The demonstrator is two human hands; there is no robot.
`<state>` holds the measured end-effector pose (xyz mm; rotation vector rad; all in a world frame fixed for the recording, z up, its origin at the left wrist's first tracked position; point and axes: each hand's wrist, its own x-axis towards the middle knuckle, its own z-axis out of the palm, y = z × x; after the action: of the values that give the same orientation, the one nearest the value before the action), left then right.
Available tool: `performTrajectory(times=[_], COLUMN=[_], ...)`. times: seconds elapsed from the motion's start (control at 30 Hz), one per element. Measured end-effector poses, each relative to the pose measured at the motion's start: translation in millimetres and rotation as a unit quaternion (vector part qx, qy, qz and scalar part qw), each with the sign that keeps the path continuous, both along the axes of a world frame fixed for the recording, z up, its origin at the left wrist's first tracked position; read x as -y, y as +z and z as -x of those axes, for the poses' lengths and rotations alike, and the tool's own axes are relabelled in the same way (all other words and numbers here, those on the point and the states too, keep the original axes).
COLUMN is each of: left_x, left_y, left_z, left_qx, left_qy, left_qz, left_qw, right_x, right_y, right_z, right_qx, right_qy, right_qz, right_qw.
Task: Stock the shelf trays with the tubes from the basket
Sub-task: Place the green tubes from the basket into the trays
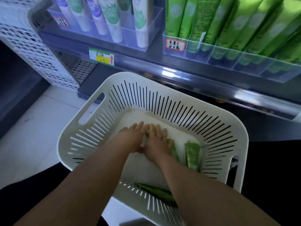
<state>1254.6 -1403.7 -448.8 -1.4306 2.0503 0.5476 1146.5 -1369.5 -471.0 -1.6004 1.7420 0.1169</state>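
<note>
The fingers (158, 130) of the right hand (157, 145) lie mostly straight and spread over a green tube (173, 150) on the floor of the white basket (179, 110). They press down on it. I cannot tell if the thumb curls under. The fingers of the left hand (130, 138) are straight too, side by side, with their tips touching the top end of the same tube. Both hands meet in the middle of the basket.

That tube is mostly hidden. Its long side runs from about 11 o'clock down to 5 o'clock.

Just beside it, at 3 o'clock from the right hand, a second green tube (192, 154) lies flat. Its long side runs almost from 12 to 6 o'clock, and its wide flat end points up toward 12.

A third green tube (156, 193) lies at 6 o'clock, against the near wall of the basket. It runs from 10 o'clock to 4 o'clock, partly under the right arm.

The basket has slots in its walls and a handle hole at 9 o'clock.

Farther out, at 1 o'clock, a clear shelf tray (228, 61) holds many green tubes standing on end. At 11 o'clock another clear tray (146, 35) holds white tubes.
</note>
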Motion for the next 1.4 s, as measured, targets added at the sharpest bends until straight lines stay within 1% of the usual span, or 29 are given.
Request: performTrajectory(times=[0.07, 0.17, 0.23, 0.33, 0.43, 0.53, 0.67, 0.77, 0.87, 0.97, 1.03, 1.13, 1.2, 1.3, 1.4], left_x=[3, 4, 2, 2, 6, 5, 3, 6, 8, 7, 4, -3, -8, -13, -18], left_y=[-1, -5, -8, -10, -11, -11, -7, 3, 20, 40, 55, 82, 103, 137, 176], left_z=[6, 19, 26, 31, 33, 39, 43, 40, 37, 40, 43, 51, 54, 62, 74], left_qx=[-0.013, -0.036, -0.038, -0.048, -0.065, -0.061, -0.060, -0.064, -0.102, -0.147, -0.177, -0.221, -0.226, -0.236, -0.283], left_qy=[0.004, -0.007, -0.016, -0.022, -0.027, -0.030, 0.021, 0.059, 0.081, 0.103, 0.116, 0.121, 0.110, 0.072, 0.062], left_qz=[-0.002, -0.012, -0.014, 0.001, 0.014, 0.014, -0.003, -0.014, -0.009, 0.018, 0.041, 0.082, 0.122, 0.193, 0.252], left_qw=[1.000, 0.999, 0.999, 0.999, 0.997, 0.998, 0.998, 0.996, 0.991, 0.984, 0.976, 0.964, 0.960, 0.950, 0.923], right_x=[-1, -3, -3, 3, 10, 11, 11, 12, 17, 24, 27, 29, 28, 23, 16], right_y=[3, 9, 11, 16, 20, 20, 23, 32, 49, 61, 72, 96, 117, 155, 198], right_z=[19, 47, 57, 60, 61, 64, 71, 76, 80, 78, 75, 77, 82, 96, 119], right_qx=[-0.026, -0.062, -0.085, -0.083, -0.085, -0.101, -0.137, -0.181, -0.212, -0.197, -0.162, -0.112, -0.097, -0.091, -0.051], right_qy=[0.015, 0.055, 0.082, 0.075, 0.064, 0.066, 0.081, 0.098, 0.160, 0.164, 0.137, 0.118, 0.131, 0.157, 0.108], right_qz=[0.005, -0.051, -0.060, -0.039, -0.061, -0.088, -0.099, -0.127, -0.123, -0.107, -0.085, 0.012, 0.082, 0.179, 0.259], right_qw=[1.000, 0.995, 0.991, 0.993, 0.992, 0.989, 0.982, 0.970, 0.956, 0.961, 0.974, 0.987, 0.983, 0.967, 0.959])
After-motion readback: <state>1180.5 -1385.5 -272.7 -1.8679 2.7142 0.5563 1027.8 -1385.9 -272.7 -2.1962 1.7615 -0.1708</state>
